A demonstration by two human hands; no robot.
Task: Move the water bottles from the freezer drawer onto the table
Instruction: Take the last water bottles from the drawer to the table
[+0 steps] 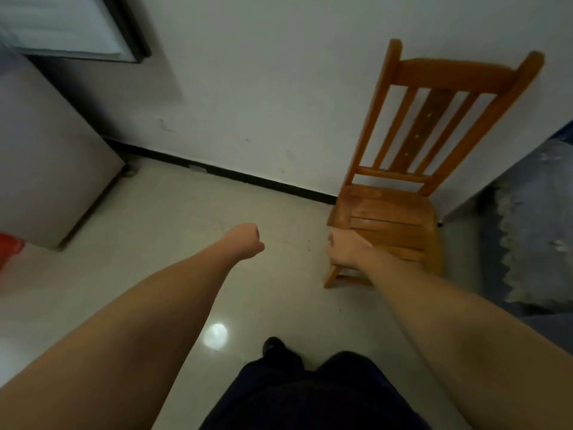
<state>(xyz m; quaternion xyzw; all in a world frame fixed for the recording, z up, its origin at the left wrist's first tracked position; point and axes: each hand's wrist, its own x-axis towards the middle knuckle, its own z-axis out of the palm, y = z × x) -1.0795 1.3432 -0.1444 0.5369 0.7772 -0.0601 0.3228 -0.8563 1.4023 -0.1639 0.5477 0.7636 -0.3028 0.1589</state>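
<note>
Head view: no water bottles in sight, and no open freezer drawer either. The pale appliance (46,156) at far left may be the freezer, but I can't confirm that; only its side panel shows. So you're between stations here, nothing carried.

Your left hand (246,240) is curled into a loose fist, empty, hanging over bare floor (173,231). Your right hand (347,248) lies on the front left corner of the wooden chair (400,218), fingers wrapped over the seat edge. It grips the chair, not a bottle.

Far right: a surface under a blue lace-edged cloth (533,225), just beside the chair. Could be the counter you're unloading to; only part of it is in frame, and nothing shows on that part.

Containers: none visible with contents. A red thing (9,248) at the left edge is too cropped to identify.

Handling, judged from the task only:
- Bottles out of a freezer will likely be rigid if frozen solid, heavy for their size, and slick with frost or condensation.
- Take each around the mid-body with a full wrap, not by the cap; a frozen cap or neck can be brittle.
- Expect cold fingers and a weaker grip. One bottle per hand is safer.
- Set them down upright on the cloth; they may slide or wet it.
</note>
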